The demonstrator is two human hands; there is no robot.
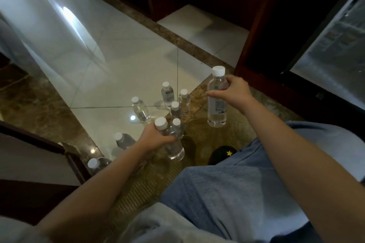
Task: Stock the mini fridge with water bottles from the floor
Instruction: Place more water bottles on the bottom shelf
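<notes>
My right grip (pixel 235 92) is closed around a clear plastic water bottle with a white screw cap (pixel 216 110), fingers and thumb curled round its upper body. The bottle is upright and lifted off the floor, right of centre in the frame. My left grip (pixel 158 138) is closed round the neck and shoulder of a second clear, white-capped bottle (pixel 175 150), low in the centre. A third capped bottle (pixel 176 122) sits tight against that one. I cannot tell whether my fingers hold it too.

Just above my left grip, four more clear bottles stand upright in a loose cluster (pixel 167 92) where the glossy white floor tiles (pixel 128 61) meet a brown ribbed floor mat (pixel 199 134). Two further bottles (pixel 123 140) sit at lower left, partly hidden by my left forearm.

At the right edge of the frame stands a dark-framed glass panel (pixel 325 45). I cannot say whether it is the fridge door. My knee in light blue jeans (pixel 237 193) fills the lower centre. The toe of a black shoe with a yellow star (pixel 225 153) shows just above the knee.
</notes>
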